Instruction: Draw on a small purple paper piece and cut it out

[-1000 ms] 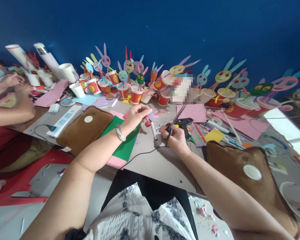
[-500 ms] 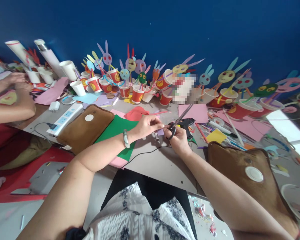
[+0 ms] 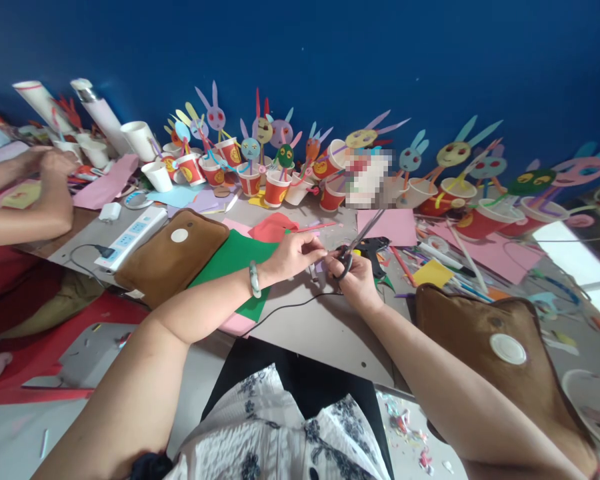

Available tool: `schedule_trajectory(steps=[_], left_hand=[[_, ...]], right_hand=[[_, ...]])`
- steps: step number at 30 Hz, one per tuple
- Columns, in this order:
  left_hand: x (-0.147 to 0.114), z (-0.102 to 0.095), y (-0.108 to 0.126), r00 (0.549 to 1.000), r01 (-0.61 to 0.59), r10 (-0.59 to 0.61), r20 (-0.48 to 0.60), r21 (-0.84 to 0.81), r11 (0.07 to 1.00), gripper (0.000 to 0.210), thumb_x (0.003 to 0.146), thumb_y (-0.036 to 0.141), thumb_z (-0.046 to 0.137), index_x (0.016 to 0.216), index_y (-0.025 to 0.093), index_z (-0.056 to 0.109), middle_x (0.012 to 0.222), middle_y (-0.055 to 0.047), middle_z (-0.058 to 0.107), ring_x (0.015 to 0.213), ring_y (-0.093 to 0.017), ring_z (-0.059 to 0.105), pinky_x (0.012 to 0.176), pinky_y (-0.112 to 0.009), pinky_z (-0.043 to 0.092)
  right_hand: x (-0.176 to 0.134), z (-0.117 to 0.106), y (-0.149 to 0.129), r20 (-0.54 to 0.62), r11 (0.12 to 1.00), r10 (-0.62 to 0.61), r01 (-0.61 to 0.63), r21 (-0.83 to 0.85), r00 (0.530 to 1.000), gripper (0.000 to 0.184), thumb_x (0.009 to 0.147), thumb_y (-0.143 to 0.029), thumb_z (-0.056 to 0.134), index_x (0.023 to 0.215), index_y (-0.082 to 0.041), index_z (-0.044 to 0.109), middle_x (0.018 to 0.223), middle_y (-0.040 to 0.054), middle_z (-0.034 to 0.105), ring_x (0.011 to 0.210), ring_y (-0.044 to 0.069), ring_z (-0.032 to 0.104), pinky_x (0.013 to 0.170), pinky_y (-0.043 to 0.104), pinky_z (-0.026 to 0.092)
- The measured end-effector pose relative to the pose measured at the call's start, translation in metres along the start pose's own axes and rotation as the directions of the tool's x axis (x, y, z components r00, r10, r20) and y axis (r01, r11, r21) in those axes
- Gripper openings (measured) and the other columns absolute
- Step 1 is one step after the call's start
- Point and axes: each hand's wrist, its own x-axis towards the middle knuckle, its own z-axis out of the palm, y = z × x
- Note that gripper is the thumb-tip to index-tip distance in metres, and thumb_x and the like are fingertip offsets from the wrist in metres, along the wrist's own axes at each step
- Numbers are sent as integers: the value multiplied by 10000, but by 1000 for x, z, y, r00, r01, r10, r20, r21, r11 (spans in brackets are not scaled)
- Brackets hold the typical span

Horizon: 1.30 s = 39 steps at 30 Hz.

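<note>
Near the middle of the frame, the right hand (image 3: 357, 281) grips black-handled scissors (image 3: 364, 235) by the loops, the blades slanting toward the upper right. The left hand (image 3: 293, 257) is just beside it, thumb and forefinger brought together at the right fingertips; whether they pinch anything cannot be told. Left of the scissors, the surface (image 3: 325, 340) carries a green sheet (image 3: 220, 268) and a brown pouch (image 3: 180, 250); right of them lies a black glue gun (image 3: 377, 251). Paper cups with rabbit-eared faces line the blue wall (image 3: 300, 60) across the upper frame. Another person's forearms (image 3: 45, 217) rest at upper left.
</note>
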Motion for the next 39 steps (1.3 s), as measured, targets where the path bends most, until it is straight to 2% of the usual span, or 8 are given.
schedule_trajectory(steps=[6,13,20,25,28,33,36,39], left_hand=[[1,1,-2,999,25,-24,27,-24,999,232,809,339,717,759,124,646,719,-34,666,658,-106,574,613,-232,447],[1,0,4,999,25,-23,30,-56,998,272,795,383,739,747,132,646,706,-31,661,650,-111,571,618,-249,454],[5,-4,6,998,48,-51,-40,-74,996,320,790,433,747,735,137,638,653,-15,635,592,-90,534,599,-250,447],[5,-5,10,997,56,-60,-58,-80,995,346,770,458,762,706,142,638,639,-10,636,585,-84,534,581,-234,441],[6,-11,12,994,63,-69,-83,-74,995,332,782,459,752,737,148,643,641,-6,639,574,-83,540,563,-225,438],[12,-24,8,977,89,-107,-184,-103,991,289,820,425,711,761,159,613,626,11,632,527,-74,532,534,-220,423],[12,-21,4,983,88,-100,-157,-78,993,270,809,395,721,746,150,625,631,5,631,552,-79,541,548,-224,426],[8,-11,4,995,71,-75,-66,-67,995,258,784,370,747,732,140,643,647,-4,638,592,-83,546,580,-227,436]], right_hand=[[2,0,0,17,998,-53,54,-37,998,173,716,-323,726,727,-164,661,550,-34,526,487,98,447,459,227,385],[1,-1,-1,14,996,-67,68,-64,998,119,711,-288,675,731,-173,657,593,-22,555,528,112,471,496,235,398],[1,-1,-2,16,993,-90,91,-71,996,83,707,-260,642,725,-178,645,677,8,617,588,128,515,546,247,431],[1,-1,-3,19,993,-95,96,-63,995,87,716,-257,634,675,-186,606,681,11,610,583,125,509,531,247,427],[0,-1,-4,15,994,-83,84,-67,996,76,711,-255,634,693,-181,631,703,19,632,570,124,517,503,242,422],[-1,0,-5,-3,994,-64,64,-88,998,119,729,-287,660,725,-169,667,652,10,618,536,120,517,461,229,400],[-1,1,-5,-34,995,-54,51,-85,998,183,769,-348,682,752,-167,696,580,-3,564,533,129,520,456,230,396],[1,1,-4,-19,997,-46,45,-66,999,243,778,-406,706,778,-163,716,542,-17,524,526,132,516,461,235,394]])
